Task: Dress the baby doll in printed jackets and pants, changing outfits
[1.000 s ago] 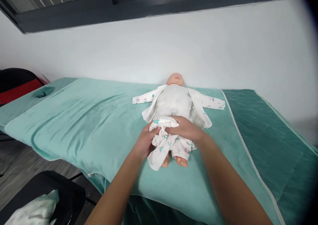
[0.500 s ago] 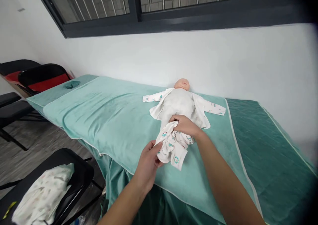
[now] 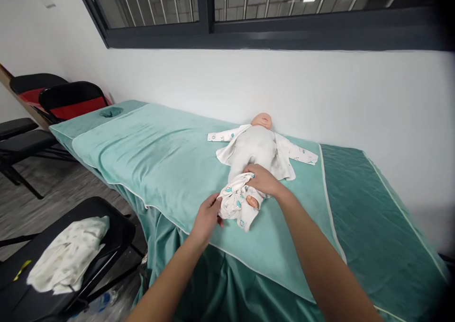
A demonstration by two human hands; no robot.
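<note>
A baby doll (image 3: 254,144) lies on its back on the green bed, its head toward the wall. It wears an open white printed jacket (image 3: 284,152), sleeves spread to both sides. White printed baby trousers (image 3: 232,203) are bunched around its lower legs, and part of a doll's foot (image 3: 252,201) shows through the cloth. My left hand (image 3: 208,215) is closed on the left edge of the trousers. My right hand (image 3: 262,179) grips their upper edge between the doll's legs; its fingertips are partly hidden in the cloth.
The bed (image 3: 170,142) has a light green cover and stands against the white wall under a window. A black chair (image 3: 117,232) at the lower left holds a crumpled white printed cloth (image 3: 71,253). More black and red chairs (image 3: 76,102) stand beyond the bed's far left end.
The trousers have shifted a little up and left with my left hand, and a bit of the doll's foot now shows. My right hand stays on their upper edge. The view has moved slightly.
</note>
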